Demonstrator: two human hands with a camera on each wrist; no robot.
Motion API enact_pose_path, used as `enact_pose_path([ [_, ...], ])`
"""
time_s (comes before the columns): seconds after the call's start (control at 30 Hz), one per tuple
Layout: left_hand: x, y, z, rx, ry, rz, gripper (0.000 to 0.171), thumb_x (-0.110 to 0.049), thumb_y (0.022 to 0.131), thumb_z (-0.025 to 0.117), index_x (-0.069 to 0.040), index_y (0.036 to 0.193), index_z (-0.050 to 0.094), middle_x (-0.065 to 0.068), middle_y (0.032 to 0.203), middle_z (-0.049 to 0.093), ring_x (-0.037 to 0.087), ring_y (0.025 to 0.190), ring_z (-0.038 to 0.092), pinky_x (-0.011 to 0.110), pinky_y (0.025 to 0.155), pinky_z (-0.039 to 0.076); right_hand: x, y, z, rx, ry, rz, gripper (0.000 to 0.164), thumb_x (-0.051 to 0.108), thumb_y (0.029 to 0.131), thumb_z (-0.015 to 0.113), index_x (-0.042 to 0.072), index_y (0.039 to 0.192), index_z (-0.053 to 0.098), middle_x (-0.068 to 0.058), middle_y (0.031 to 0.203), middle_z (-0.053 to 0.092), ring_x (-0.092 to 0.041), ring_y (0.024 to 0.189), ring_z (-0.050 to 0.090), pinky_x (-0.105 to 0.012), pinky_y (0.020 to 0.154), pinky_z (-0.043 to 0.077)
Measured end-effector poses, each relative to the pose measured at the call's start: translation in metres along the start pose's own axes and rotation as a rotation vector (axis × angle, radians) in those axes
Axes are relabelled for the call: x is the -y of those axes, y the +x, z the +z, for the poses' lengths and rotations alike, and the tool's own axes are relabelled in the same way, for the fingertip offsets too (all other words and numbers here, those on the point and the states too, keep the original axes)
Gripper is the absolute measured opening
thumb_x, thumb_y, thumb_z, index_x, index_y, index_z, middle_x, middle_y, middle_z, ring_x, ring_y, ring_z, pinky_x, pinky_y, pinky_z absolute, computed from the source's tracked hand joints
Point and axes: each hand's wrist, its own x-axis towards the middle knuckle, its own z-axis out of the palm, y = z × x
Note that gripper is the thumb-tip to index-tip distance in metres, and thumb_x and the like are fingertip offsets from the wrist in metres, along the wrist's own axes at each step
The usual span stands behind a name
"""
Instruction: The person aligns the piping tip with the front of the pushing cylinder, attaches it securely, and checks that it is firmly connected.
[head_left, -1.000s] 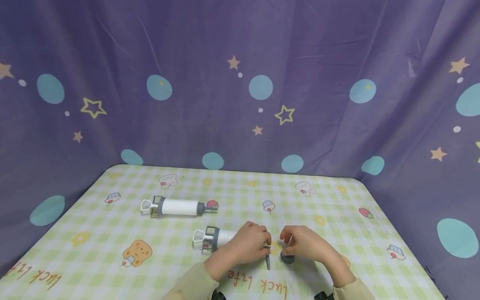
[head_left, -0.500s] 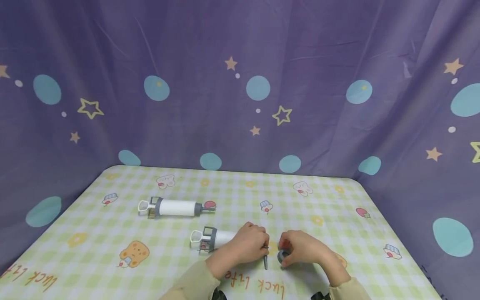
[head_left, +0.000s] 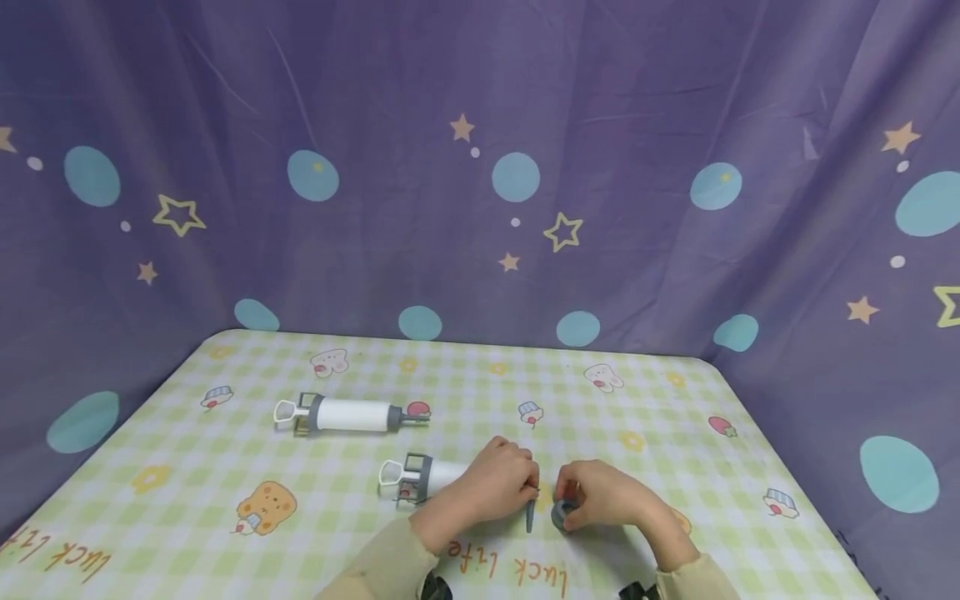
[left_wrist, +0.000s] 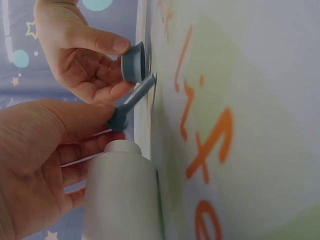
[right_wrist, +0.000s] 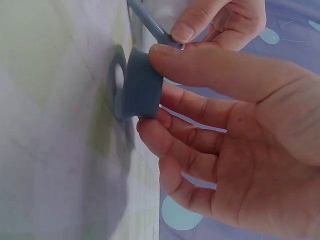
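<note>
My left hand [head_left: 491, 482] pinches a slim grey-blue nozzle [left_wrist: 137, 100] between thumb and fingers. Its flared end is at the fingertips, and its thin tip points toward my right hand [head_left: 603, 493]. A grey ring-shaped collar [right_wrist: 142, 85] is gripped at its rim by my right thumb and fingers, held on edge close over the tablecloth. Beside my left hand lies a white syringe-like dispenser [head_left: 444, 475], partly covered by that hand in the head view. In the left wrist view its white barrel [left_wrist: 122, 195] shows a bare, narrow neck right by the nozzle.
A second white dispenser [head_left: 352, 415] with grey ends, a nozzle and a looped handle lies farther back on the left. A green checked tablecloth [head_left: 660, 433] with printed figures covers the table. Behind it hangs a purple curtain [head_left: 420, 242] with stars and dots.
My right hand has come down over the grey collar, taken hold of it and tipped it up. The nozzle in my left hand has turned slightly; the dispensers lie as before.
</note>
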Motion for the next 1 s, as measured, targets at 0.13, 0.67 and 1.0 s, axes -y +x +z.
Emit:
enact_pose_path([
  [0.13,0.001,0.002,-0.005,-0.063,-0.003,0.029,0.008,-0.030,0.081,0.067,-0.027,0.073,0.067,-0.017,0.068,0.053,0.002,0.064,0.049,0.027,0.079,0.040,0.001,0.001,-0.003,-0.025,-0.003,-0.014,0.022,0.005,0.067,0.071,0.012,0.085,0.060,0.002,0.071,0.056,-0.004,0.052,0.045,-0.021,0.048,0.041],
  [0.67,0.026,-0.006,-0.018,-0.230,-0.057,-0.047,0.005,-0.025,0.081,0.067,-0.024,0.077,0.069,-0.013,0.073,0.060,0.005,0.068,0.055,0.033,0.081,0.044,0.012,0.017,-0.019,-0.136,-0.014,-0.057,0.025,0.003,0.070,0.065,0.010,0.091,0.054,-0.001,0.087,0.058,-0.015,0.077,0.060,-0.026,0.063,0.048],
  [1.0,0.043,-0.015,-0.026,-0.359,-0.168,-0.207,0.005,-0.022,0.081,0.067,-0.022,0.077,0.069,-0.011,0.073,0.061,0.006,0.070,0.057,0.034,0.083,0.044,0.026,0.035,-0.025,-0.205,-0.086,-0.164,0.038,0.002,0.071,0.062,0.005,0.108,0.062,-0.004,0.103,0.061,-0.014,0.083,0.061,-0.026,0.070,0.051],
])
